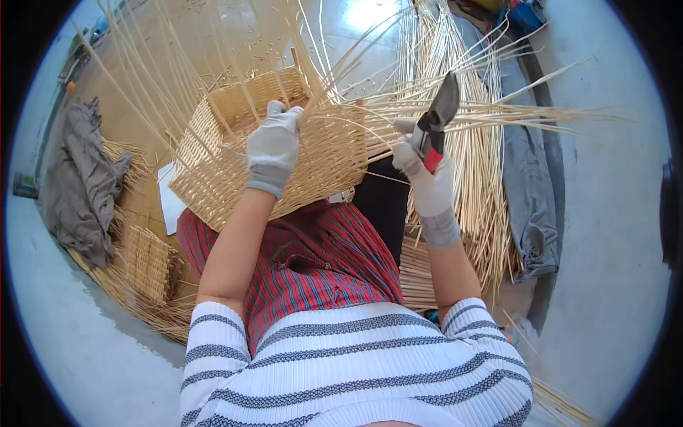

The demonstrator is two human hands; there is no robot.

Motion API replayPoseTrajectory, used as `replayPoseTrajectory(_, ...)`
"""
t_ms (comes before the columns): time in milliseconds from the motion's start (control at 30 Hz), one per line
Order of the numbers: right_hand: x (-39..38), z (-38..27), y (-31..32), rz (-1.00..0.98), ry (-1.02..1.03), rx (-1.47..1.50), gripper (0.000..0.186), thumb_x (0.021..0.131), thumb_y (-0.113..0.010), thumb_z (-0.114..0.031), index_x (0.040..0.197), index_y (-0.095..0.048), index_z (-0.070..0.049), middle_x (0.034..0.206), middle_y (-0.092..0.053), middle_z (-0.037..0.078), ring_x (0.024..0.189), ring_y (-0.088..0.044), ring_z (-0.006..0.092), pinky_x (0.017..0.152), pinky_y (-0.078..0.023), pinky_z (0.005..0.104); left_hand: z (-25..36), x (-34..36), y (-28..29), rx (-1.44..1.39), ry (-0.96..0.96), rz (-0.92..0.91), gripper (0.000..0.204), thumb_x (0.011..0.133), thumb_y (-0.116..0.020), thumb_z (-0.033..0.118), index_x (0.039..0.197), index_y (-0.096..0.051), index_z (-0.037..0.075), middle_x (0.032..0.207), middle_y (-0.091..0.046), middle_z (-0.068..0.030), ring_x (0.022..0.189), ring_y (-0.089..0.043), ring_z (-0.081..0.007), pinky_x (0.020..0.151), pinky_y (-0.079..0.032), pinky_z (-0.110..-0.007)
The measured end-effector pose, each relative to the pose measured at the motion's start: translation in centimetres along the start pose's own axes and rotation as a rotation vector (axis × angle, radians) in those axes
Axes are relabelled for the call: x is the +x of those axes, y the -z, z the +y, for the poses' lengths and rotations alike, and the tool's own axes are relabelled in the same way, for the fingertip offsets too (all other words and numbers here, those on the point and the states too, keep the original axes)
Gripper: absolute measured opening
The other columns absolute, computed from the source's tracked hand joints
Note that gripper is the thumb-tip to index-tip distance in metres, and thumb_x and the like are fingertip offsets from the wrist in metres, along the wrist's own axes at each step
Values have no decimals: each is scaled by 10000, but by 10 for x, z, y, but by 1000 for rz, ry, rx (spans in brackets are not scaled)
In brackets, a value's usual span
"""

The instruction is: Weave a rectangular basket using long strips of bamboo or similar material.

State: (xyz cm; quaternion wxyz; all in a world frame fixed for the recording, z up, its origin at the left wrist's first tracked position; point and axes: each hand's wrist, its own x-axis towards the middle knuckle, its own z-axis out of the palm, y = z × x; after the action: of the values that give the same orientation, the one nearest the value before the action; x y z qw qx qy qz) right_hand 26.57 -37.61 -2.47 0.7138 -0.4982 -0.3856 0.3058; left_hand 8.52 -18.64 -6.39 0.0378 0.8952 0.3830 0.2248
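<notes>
A half-woven wicker basket (pixel 331 160) tilts across my lap, with long loose rods standing up from its sides. My left hand (pixel 274 149), in a pale glove with a grey cuff, is closed at the basket's near rim, by the foot of an upright rod. To the right of the basket my right hand (pixel 427 181), gloved alike, grips pruning shears (pixel 436 121) by their red and black handle. Their dark blade points up and away, apart from the basket. One thin rod bends from the rim toward this hand.
A big bundle of pale rods (pixel 462 206) lies on the right beside grey-blue cloth (pixel 530 192). On the left are a crumpled grey cloth (pixel 85 178) and a small woven piece (pixel 148 265). Clippings (pixel 203 75) litter the floor beyond the basket. A red checked cloth (pixel 320 260) covers my lap.
</notes>
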Motion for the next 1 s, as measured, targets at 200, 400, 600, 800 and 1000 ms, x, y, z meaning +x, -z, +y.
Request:
replayPoseTrajectory(200, -47, 71, 74, 242, -290, -63, 330, 955, -656, -133, 1225, -573, 38, 799, -547, -29, 652, -509, 67, 588, -419, 232, 10, 31, 1, 8, 132, 65, 160, 947, -552, 167, 1075, -646, 144, 1039, -615, -118, 882, -659, -337, 730, -535, -457)
replayPoseTrajectory(400, -95, 141, 120, 558, -410, 23, 305, 963, -648, -176, 1193, -552, 0, 763, -524, 0, 637, -518, 96, 585, -432, 263, 3, 7, 20, -6, 44, -141, 235, 941, -569, 176, 1159, -648, 141, 999, -618, -134, 911, -656, -339, 760, -530, -460)
replayPoseTrajectory(600, -129, 242, 250, 650, -627, -755, 437, 898, -716, -195, 1256, -553, -3, 925, -663, 94, 789, -648, 188, 742, -528, 326, -48, -82, 93, -441, 363, 97, 273, 960, -593, 148, 1221, -664, 111, 827, -595, -53, 679, -554, -136, 647, -472, -292)
replayPoseTrajectory(800, -78, 214, 246, 528, -448, -1051, 373, 912, -683, -182, 1216, -615, 24, 1081, -690, 151, 946, -673, 251, 867, -529, 353, -241, -332, 139, -543, 1339, 499, 442, 966, -598, 463, 1155, -663, 69, 817, -610, -48, 585, -535, -143, 508, -463, -327)
replayPoseTrajectory(1000, -47, 83, 57, -15, -600, -166, 268, 976, -585, -156, 1198, -618, -10, 938, -677, 96, 682, -651, 127, 568, -522, 249, -219, -600, 70, -813, 2168, 720, 322, 989, -561, 422, 1006, -623, 107, 745, -590, -51, 490, -536, -232, 408, -443, -399)
